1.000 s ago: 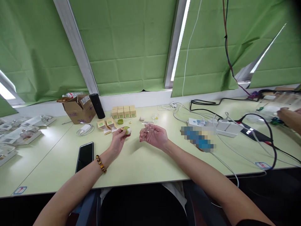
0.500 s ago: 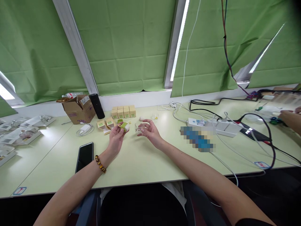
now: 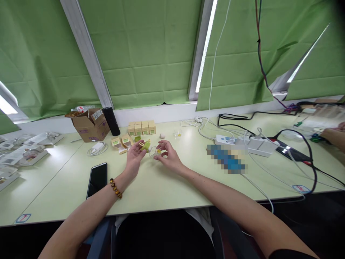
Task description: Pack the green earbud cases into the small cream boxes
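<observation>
My left hand (image 3: 133, 158) pinches a small green-and-white object (image 3: 146, 145) with a pale yellow loop, held above the table. Close to it, on the right, my right hand (image 3: 170, 157) grips a small clear plastic container (image 3: 154, 152) with a yellowish bit at its end. The container is right beside the green object; whether the two touch I cannot tell. Beyond the hands lie a green piece (image 3: 137, 138) and a small whitish piece (image 3: 162, 136). Another clear plastic piece (image 3: 177, 134) with something yellow rests farther right.
Small tan boxes (image 3: 142, 128) stand at the back, with opened ones (image 3: 118, 143) in front. A phone (image 3: 97, 180), a cardboard box (image 3: 90, 126) and a black cylinder (image 3: 111, 121) are leftward. Rightward are power strips (image 3: 258, 145), cables and another person's hand (image 3: 332, 133).
My right hand has moved left and slightly down, bringing the clear container up to the green object. My left hand has turned the green object a little.
</observation>
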The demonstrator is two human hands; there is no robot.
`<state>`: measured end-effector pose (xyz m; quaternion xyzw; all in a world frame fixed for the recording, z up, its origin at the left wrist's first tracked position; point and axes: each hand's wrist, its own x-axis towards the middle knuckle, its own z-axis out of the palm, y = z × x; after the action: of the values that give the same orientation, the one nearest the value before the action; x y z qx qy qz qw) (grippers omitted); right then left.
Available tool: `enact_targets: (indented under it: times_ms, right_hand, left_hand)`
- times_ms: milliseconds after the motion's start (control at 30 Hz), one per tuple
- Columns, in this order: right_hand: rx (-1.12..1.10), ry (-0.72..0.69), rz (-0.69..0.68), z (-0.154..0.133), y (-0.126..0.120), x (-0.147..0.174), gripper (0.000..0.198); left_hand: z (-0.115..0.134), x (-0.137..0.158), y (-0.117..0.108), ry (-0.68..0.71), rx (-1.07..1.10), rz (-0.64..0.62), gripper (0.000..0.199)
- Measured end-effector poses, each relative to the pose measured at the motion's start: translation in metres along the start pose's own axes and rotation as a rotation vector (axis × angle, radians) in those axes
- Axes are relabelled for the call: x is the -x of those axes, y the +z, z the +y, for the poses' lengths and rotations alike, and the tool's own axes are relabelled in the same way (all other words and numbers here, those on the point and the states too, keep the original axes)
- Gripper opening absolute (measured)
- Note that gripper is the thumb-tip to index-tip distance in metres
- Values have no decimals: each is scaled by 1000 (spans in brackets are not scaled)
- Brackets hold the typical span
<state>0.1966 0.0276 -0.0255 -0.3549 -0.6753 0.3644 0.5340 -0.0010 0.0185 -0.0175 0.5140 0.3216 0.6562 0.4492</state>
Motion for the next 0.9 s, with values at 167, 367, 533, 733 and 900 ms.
enact_targets:
  times_ms: [167,367,533,733,900]
  right_hand:
    - [38,-41,23,-1,1,1,62]
    - [52,-62,25,-1,2,3,65]
    - [38,-73,29,-5,4,5,63]
    - [38,-74,29,-9,5,7,62]
    - [48,-85,52,-10,6,9,61]
  left_hand:
    - [-2,0,-1,4,-32,-49,56]
    - [2,3,3,-12,-54,-89,56]
    - [5,4,6,-28,-53,-115,55]
    - [7,6,6,-71,-50,-157,56]
    - [15,9,8,-106,9,-223,61]
